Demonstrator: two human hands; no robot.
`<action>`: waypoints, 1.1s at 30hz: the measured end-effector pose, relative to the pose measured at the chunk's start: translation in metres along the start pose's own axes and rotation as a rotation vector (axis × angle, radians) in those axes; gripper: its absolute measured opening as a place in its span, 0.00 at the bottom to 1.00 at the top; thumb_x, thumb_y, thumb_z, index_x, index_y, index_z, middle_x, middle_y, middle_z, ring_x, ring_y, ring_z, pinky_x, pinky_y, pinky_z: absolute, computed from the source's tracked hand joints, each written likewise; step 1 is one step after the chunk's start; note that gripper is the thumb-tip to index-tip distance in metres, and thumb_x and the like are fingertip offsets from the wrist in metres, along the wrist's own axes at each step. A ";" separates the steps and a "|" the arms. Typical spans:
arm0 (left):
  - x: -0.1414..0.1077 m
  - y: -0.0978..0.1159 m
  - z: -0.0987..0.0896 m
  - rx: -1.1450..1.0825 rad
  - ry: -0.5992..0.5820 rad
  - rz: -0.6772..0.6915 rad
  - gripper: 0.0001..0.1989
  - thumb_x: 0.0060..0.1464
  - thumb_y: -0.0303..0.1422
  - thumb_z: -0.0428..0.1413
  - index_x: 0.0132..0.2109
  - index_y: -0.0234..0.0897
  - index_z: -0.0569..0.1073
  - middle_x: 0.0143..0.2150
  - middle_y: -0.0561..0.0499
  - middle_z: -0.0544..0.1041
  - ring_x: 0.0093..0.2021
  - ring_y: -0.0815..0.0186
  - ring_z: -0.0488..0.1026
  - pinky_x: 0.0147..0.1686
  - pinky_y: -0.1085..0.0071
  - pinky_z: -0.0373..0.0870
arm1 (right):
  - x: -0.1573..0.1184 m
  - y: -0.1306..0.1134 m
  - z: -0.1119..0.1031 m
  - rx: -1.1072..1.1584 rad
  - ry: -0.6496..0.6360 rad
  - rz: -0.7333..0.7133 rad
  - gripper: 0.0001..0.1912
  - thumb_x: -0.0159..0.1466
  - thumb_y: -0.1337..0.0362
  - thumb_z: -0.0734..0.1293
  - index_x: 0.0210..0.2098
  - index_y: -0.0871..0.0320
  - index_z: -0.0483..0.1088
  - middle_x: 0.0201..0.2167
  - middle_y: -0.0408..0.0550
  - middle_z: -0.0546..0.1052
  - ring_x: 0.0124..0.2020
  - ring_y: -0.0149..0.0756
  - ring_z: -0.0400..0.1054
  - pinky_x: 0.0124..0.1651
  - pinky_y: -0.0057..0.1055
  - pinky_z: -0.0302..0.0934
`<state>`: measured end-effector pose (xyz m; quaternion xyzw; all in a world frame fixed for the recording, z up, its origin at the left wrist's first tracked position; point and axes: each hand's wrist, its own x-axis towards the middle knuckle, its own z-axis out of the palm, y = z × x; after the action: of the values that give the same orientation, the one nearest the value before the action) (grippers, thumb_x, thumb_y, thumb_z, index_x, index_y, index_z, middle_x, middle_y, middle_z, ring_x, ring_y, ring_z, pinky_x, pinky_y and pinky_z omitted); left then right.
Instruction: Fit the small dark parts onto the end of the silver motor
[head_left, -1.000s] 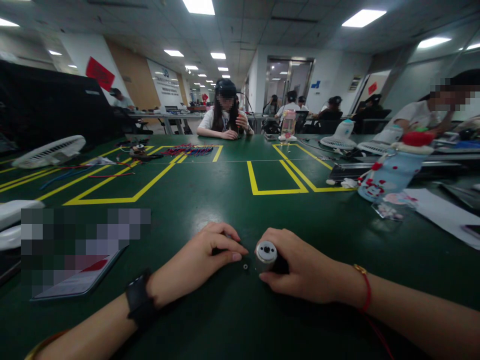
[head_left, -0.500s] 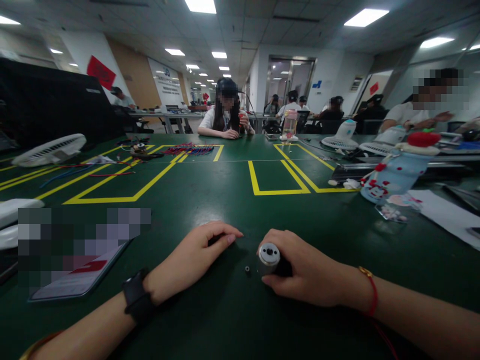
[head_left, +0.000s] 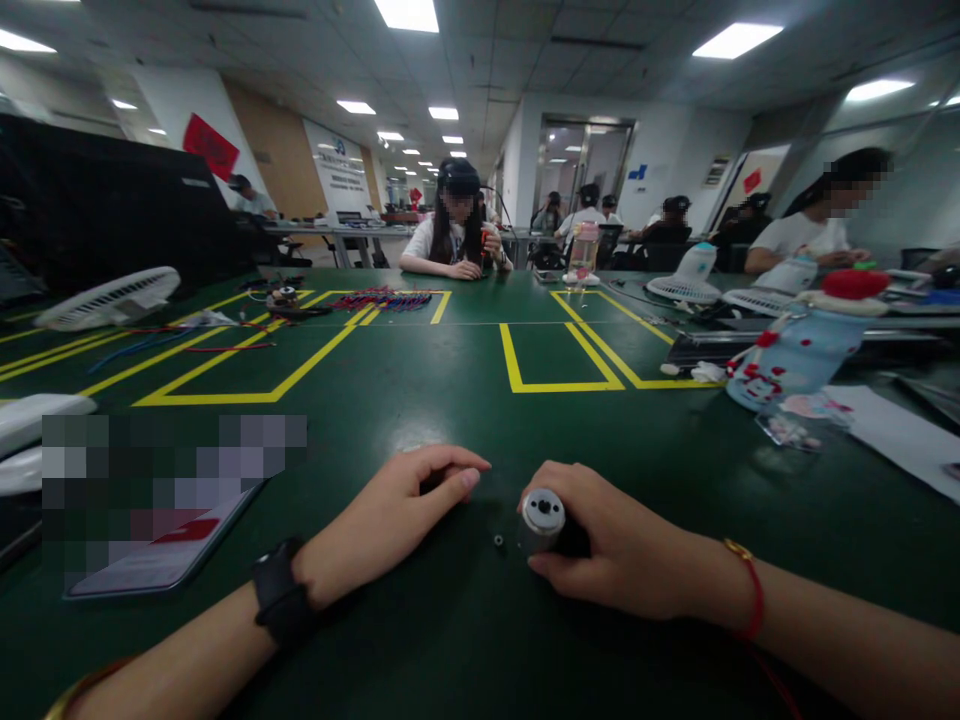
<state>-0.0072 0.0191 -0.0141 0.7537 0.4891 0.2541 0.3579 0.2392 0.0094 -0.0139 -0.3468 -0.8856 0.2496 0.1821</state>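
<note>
My right hand [head_left: 611, 550] is wrapped round a small cylindrical motor [head_left: 541, 528], which stands upright on the green table. Its silver end face, with a central opening and small holes, points up towards me. Beside it, a tiny ring-shaped metal part [head_left: 499, 541] lies loose on the tabletop, between my two hands. My left hand [head_left: 397, 515] rests to the left of that part, fingers stretched forward and thumb apart, holding nothing. The motor's far side is hidden by my right fingers.
A phone [head_left: 150, 570] lies to my left, near a white fan [head_left: 112, 300]. Wires [head_left: 386, 300] lie further back. At right are a blue bottle [head_left: 799, 355] and white paper [head_left: 904, 435]. A person [head_left: 457, 235] sits opposite; yellow tape [head_left: 570, 387] marks the table.
The whole view has shifted slightly. Both my hands keep their pose, and the motor and the tiny part stay in place. A person at the far right has lowered their hands.
</note>
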 end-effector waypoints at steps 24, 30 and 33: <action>-0.003 0.000 0.007 0.241 -0.151 0.290 0.03 0.58 0.34 0.60 0.39 0.44 0.79 0.41 0.53 0.75 0.44 0.62 0.71 0.48 0.64 0.62 | 0.000 0.002 0.003 0.003 0.006 -0.006 0.13 0.56 0.67 0.70 0.40 0.56 0.66 0.38 0.45 0.71 0.36 0.37 0.62 0.41 0.35 0.57; -0.003 0.010 0.007 0.107 -0.094 0.251 0.04 0.60 0.30 0.57 0.39 0.41 0.77 0.40 0.53 0.75 0.41 0.65 0.71 0.42 0.69 0.66 | 0.001 0.001 0.003 -0.016 0.014 -0.013 0.14 0.55 0.68 0.70 0.40 0.57 0.66 0.39 0.46 0.71 0.37 0.37 0.63 0.41 0.35 0.56; -0.003 0.017 0.008 0.044 0.009 0.226 0.03 0.61 0.31 0.57 0.40 0.41 0.76 0.39 0.54 0.75 0.41 0.66 0.72 0.42 0.69 0.67 | 0.001 0.001 0.003 -0.027 0.013 -0.007 0.14 0.56 0.67 0.70 0.41 0.57 0.66 0.39 0.46 0.71 0.37 0.37 0.63 0.41 0.35 0.56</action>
<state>0.0066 0.0096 -0.0055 0.8107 0.4080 0.2856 0.3078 0.2376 0.0092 -0.0169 -0.3477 -0.8889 0.2346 0.1839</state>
